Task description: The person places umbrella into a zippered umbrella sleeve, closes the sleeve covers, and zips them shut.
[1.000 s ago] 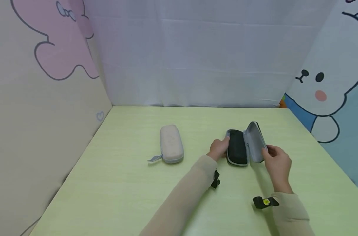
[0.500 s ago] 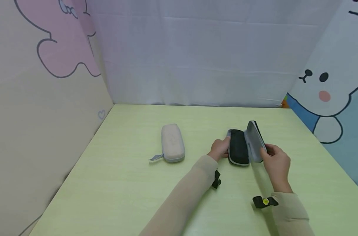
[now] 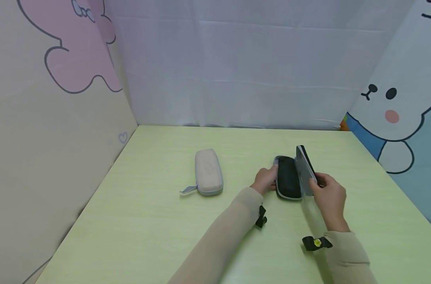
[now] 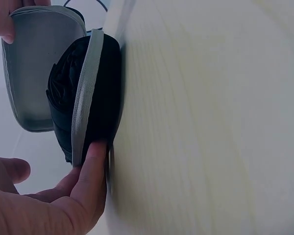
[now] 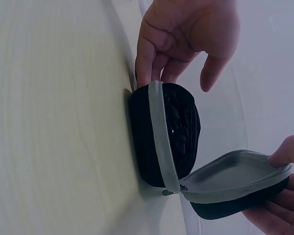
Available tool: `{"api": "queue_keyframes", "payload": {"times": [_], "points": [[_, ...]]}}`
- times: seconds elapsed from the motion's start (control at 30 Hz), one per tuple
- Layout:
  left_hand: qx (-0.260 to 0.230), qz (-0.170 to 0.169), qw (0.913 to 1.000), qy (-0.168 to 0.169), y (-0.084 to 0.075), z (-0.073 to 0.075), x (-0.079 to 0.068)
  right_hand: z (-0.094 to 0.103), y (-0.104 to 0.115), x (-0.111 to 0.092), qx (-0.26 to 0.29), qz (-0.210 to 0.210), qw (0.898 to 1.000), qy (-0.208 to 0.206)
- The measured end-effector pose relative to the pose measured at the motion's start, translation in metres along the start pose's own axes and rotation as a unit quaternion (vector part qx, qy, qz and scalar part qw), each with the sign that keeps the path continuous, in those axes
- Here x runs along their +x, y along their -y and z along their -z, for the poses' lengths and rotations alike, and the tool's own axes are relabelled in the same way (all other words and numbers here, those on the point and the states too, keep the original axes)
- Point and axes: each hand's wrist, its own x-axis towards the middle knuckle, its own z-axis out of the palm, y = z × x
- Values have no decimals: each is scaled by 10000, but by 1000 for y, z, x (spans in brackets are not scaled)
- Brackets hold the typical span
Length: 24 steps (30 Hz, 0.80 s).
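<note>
An unzipped black case (image 5: 146, 132) with a grey zip edge rests on the table, its lid raised. A folded black fabric bundle (image 4: 66, 83) fills the base; its kind cannot be told. My left hand (image 3: 265, 179) touches the base's left side with its fingertips. Its thumb stands apart from the case in both wrist views. My right hand (image 3: 330, 199) pinches the edge of the lid (image 3: 305, 171) between thumb and fingers, holding it nearly upright. The lid's grey lining (image 4: 44, 73) shows in the left wrist view.
A closed pale case (image 3: 209, 172) with a grey strap lies to the left on the light green table (image 3: 148, 236). A white cloth (image 3: 236, 71) hangs behind the table's far edge. Walls with cartoon drawings flank both sides.
My right hand has swung the lid a little left, from leaning outward to nearly upright. My left hand stays against the base. The head view has shifted slightly.
</note>
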Motion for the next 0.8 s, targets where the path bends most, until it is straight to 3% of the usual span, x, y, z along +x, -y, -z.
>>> {"api": "queue_keyframes", "payload": {"times": [0.8], "points": [[-234, 80, 9997, -59, 0, -3, 0, -7, 9, -6, -215, 511, 9984, 51]]}}
